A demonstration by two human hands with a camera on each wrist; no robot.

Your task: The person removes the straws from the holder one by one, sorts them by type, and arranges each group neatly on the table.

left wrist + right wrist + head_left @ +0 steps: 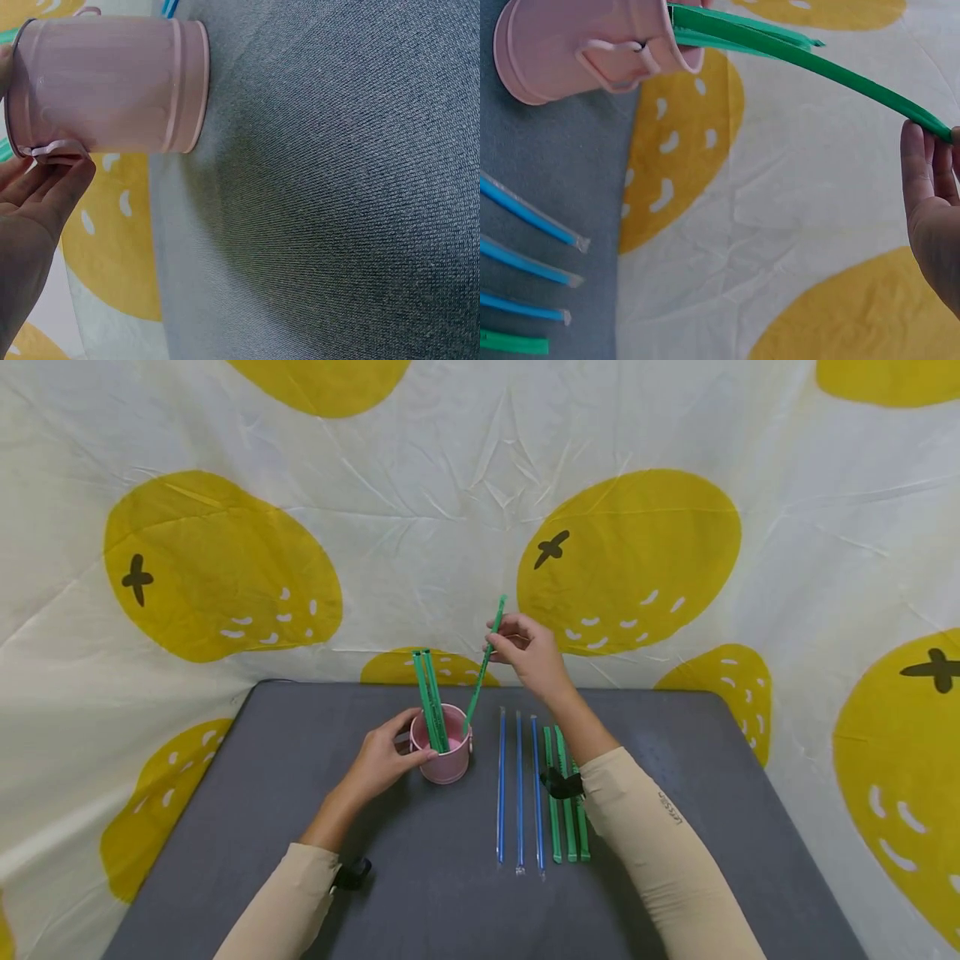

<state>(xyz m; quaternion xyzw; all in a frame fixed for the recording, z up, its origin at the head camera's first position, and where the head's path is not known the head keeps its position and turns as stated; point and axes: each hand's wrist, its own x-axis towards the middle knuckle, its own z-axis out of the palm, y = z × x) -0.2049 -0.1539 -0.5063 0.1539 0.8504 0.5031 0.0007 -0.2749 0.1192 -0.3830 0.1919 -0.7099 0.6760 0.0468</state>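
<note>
A small pink bucket (444, 768) stands upright on the table, with several green-wrapped straws (429, 693) leaning in it. The left hand (381, 758) holds its left side, thumb at the near rim; in the left wrist view, fingers touch the bucket's side handle (61, 150). Up and to the right, the right hand (534, 656) pinches another green-wrapped straw (480, 681) near its top end. This straw slants down to the bucket's right rim; whether its lower end is inside or just at the rim, I cannot tell. It looks slightly bowed in the right wrist view.
Three blue straws (519, 793) in clear wrappers lie side by side right of the bucket. Beside them are three green-wrapped straws (553, 802), partly under the right forearm. The dark grey table (442, 877) ends at a white cloth (435, 568) with yellow fruit prints.
</note>
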